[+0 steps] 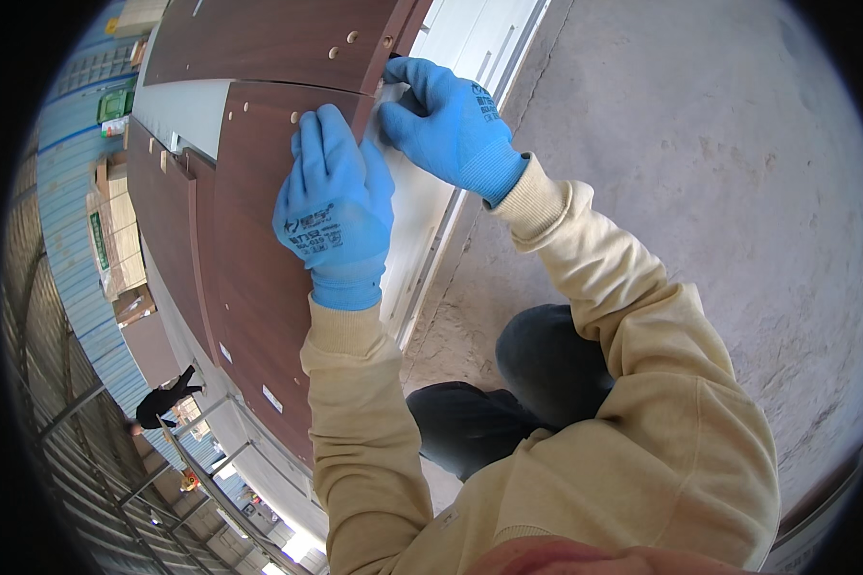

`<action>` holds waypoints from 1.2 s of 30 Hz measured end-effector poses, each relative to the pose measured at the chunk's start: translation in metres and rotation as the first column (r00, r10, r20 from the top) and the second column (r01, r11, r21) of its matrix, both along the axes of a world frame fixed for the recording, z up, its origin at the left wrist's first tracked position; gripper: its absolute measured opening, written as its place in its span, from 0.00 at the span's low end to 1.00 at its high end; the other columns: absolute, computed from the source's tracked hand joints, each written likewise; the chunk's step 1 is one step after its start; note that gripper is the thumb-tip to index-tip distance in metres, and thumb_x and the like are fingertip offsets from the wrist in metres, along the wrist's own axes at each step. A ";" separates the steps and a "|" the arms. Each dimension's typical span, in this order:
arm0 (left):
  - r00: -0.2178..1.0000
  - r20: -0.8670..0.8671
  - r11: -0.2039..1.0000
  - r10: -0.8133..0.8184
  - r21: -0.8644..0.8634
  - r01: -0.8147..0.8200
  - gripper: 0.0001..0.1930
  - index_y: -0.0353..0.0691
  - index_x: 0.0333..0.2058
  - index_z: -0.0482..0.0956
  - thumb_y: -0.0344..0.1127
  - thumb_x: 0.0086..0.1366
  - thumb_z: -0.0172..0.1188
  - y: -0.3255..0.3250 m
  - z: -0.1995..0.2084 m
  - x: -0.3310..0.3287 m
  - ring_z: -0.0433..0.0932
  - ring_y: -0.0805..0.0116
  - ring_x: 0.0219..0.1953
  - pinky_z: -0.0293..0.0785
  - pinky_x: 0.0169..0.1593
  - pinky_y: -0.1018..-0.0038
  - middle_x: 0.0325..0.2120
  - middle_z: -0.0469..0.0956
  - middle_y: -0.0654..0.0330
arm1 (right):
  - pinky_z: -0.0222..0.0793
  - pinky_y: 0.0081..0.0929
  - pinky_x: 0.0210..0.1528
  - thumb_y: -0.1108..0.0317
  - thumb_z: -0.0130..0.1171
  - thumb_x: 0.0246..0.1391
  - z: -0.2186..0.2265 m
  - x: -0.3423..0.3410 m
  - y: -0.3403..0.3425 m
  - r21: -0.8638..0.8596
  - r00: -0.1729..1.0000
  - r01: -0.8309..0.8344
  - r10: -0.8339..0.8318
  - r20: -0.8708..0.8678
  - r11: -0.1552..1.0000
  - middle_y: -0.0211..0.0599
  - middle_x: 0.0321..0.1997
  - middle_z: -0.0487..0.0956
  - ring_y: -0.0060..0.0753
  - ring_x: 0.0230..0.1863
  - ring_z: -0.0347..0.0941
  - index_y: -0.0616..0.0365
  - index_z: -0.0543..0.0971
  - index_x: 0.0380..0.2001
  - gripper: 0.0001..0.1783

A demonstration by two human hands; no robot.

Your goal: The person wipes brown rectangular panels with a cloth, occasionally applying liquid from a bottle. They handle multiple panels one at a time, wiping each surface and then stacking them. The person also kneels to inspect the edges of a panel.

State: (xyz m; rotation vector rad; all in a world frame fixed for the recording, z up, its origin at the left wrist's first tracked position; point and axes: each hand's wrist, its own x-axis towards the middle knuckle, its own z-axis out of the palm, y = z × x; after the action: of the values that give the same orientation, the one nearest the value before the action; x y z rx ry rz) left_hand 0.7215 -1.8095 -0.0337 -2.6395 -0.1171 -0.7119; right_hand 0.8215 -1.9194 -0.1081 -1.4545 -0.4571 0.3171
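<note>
Both my hands wear blue work gloves. My left hand [336, 201] lies with its fingers stretched out on a dark brown wooden panel [254, 211], close to the panel's right edge. A second brown panel [259, 43] meets it along a seam just beyond my fingertips. My right hand [455, 129] is at the corner by that seam, thumb and index finger brought together at the edge. A small dark bit shows at the index fingertip, too little to name. Light round dowel ends or holes [352, 37] dot both panels.
White boards [470, 43] lie under the panels along the right side, beside a concrete floor [690, 192]. Cartons and stacked boards [115, 230] stand at the left. Farther off, a person in dark clothes [166, 398] is near metal rails [197, 450]. My bent knees are below.
</note>
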 end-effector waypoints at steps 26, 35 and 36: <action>0.975 0.140 0.707 0.170 -0.707 -0.022 0.18 0.36 0.57 0.86 0.41 0.76 0.65 0.065 0.064 -0.046 0.84 0.65 0.54 0.78 0.60 0.68 0.53 0.88 0.52 | 0.87 0.30 0.47 0.62 0.69 0.69 -0.007 0.003 -0.004 0.218 0.998 0.021 -0.006 -0.070 0.976 0.45 0.43 0.89 0.32 0.41 0.89 0.67 0.79 0.61 0.25; 0.907 -0.135 0.676 0.400 -0.624 -0.391 0.35 0.40 0.70 0.75 0.58 0.75 0.62 0.222 0.041 -0.122 0.73 0.53 0.71 0.67 0.73 0.62 0.69 0.76 0.49 | 0.78 0.22 0.37 0.67 0.69 0.68 -0.021 0.013 0.011 0.406 0.957 0.001 0.117 -0.265 0.914 0.34 0.34 0.85 0.23 0.33 0.80 0.64 0.80 0.47 0.12; 0.906 -0.172 0.708 0.388 -0.574 -0.412 0.35 0.42 0.71 0.74 0.59 0.75 0.60 0.229 0.030 -0.129 0.72 0.53 0.72 0.65 0.74 0.62 0.70 0.74 0.49 | 0.82 0.23 0.37 0.58 0.73 0.65 -0.012 0.014 0.001 0.219 0.985 0.013 0.025 -0.168 0.976 0.42 0.36 0.89 0.31 0.35 0.89 0.65 0.82 0.56 0.25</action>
State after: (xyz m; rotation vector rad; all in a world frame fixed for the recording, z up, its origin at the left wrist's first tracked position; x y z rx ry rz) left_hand 0.5929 -1.5803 -0.0032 -3.0378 -1.0417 -0.5238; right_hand 0.8354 -1.9186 -0.1199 -1.2002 -0.3465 0.3804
